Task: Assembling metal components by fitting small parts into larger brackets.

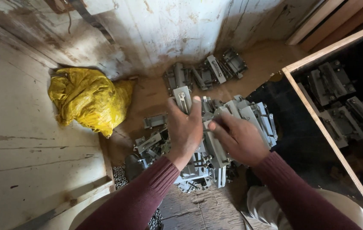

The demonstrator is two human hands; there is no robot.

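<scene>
A grey metal bracket (183,99) stands upright near the picture's centre, gripped by the left hand (184,127). At three o'clock from it, the right hand (239,138) closes on another bracket (214,147) atop the pile of brackets (254,117). A yellow bag (88,99) lies at nine o'clock.
</scene>
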